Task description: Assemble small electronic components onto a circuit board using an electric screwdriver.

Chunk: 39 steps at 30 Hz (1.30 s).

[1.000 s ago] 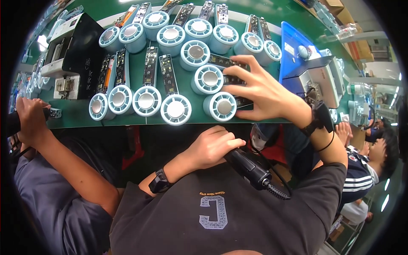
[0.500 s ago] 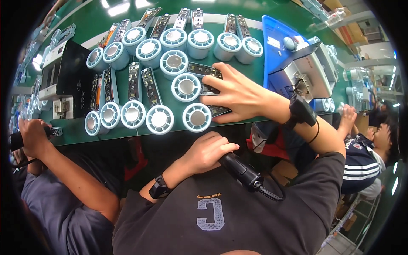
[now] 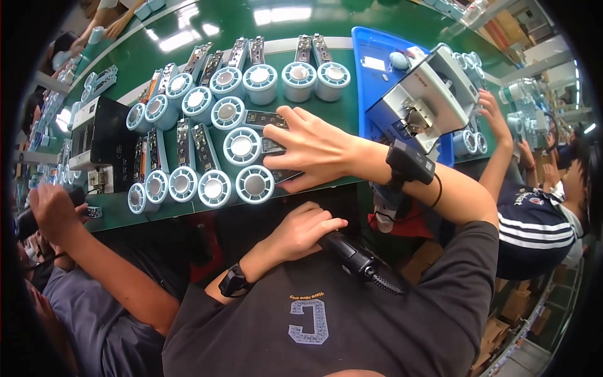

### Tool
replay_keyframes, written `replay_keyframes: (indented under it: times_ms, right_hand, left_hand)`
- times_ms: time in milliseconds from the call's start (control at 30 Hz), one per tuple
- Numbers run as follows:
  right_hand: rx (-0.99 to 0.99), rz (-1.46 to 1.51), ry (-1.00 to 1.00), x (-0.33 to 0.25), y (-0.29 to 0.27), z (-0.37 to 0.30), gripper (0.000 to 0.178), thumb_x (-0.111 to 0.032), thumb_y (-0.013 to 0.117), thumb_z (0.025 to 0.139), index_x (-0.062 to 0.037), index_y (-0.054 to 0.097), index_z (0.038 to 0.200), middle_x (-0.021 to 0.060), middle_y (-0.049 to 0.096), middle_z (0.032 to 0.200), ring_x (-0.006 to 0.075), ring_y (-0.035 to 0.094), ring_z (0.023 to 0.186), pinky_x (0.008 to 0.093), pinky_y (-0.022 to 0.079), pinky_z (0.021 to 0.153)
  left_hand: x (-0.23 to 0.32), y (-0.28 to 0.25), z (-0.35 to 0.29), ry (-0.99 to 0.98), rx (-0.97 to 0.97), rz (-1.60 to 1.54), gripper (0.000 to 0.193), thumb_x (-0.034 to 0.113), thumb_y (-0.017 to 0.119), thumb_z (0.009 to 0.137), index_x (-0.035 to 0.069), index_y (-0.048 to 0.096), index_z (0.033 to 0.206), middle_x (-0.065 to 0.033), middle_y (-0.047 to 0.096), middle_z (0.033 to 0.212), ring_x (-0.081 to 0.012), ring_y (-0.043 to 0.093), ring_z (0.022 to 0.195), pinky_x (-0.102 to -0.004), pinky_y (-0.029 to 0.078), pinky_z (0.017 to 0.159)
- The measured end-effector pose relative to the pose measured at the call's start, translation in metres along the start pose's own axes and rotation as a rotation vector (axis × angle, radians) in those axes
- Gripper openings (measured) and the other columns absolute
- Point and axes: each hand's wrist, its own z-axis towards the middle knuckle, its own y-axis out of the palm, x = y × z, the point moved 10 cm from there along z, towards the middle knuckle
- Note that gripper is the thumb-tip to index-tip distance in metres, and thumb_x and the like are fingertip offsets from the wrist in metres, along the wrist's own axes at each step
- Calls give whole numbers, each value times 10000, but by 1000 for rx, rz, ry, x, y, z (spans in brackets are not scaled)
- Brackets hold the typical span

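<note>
My left hand (image 3: 301, 232) wraps around a black corded electric screwdriver (image 3: 348, 251), held close in front of my body below the table edge. Over the table, my right hand (image 3: 320, 151) reaches across three light-blue devices lying side by side. They look like handheld fans: slotted round heads with silver centres, and handles with exposed circuit boards. The far one (image 3: 228, 113), the middle one (image 3: 242, 146) and the near one (image 3: 254, 185) have their heads to the left. My spread fingers and thumb straddle their handles, which they partly hide.
More such devices stand in a far row (image 3: 260, 75) and a near row (image 3: 215, 188). A black-and-white machine (image 3: 97, 138) stands at left. At right, a blue tray (image 3: 364, 75) adjoins another white machine (image 3: 424, 94). Co-workers sit on both sides; one's hand (image 3: 496, 116) is beside the right machine.
The view has shifted, so the table things appear further left and lower. My right hand stays on the same three handles; my left still holds the screwdriver. At right, a co-worker's hand has risen.
</note>
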Motion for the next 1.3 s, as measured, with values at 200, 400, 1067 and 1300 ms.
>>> replay_keyframes:
  times_ms: [200, 400, 1067, 1300]
  right_hand:
    - [92, -73, 63, -7, -9, -9, 437, -483, 873, 738, -193, 712, 1023, 120, 563, 1150, 368, 540, 1043, 431, 491, 771]
    - [-2, 24, 62, -7, -6, -16, 442, -439, 879, 722, -163, 705, 1021, 138, 552, 1192, 405, 538, 1105, 454, 521, 815]
    - [389, -586, 574, 73, -223, -100, 493, -420, 778, 855, -84, 734, 1214, 219, 603, 1212, 458, 587, 1080, 537, 495, 939]
    - [292, -728, 1304, 242, -262, -350, 601, -625, 622, 978, -134, 751, 1301, 232, 616, 1361, 509, 584, 1210, 563, 493, 1034]
  left_hand:
    - [2, 6, 1, 44, -46, 27, 578, 116, 840, 806, 78, 633, 1344, -53, 680, 932, -303, 655, 808, -428, 525, 822]
    - [3, 8, -4, 53, -61, 36, 711, 114, 839, 676, 71, 644, 1358, -78, 628, 943, -334, 625, 837, -431, 515, 833]
    - [-3, 1, -1, 66, -71, 27, 746, 78, 841, 610, 32, 662, 1332, -65, 586, 892, -281, 625, 804, -435, 518, 860]
    - [-2, 4, 2, 63, -94, 6, 519, 77, 821, 814, 42, 662, 1306, -70, 646, 868, -282, 639, 746, -439, 521, 824]
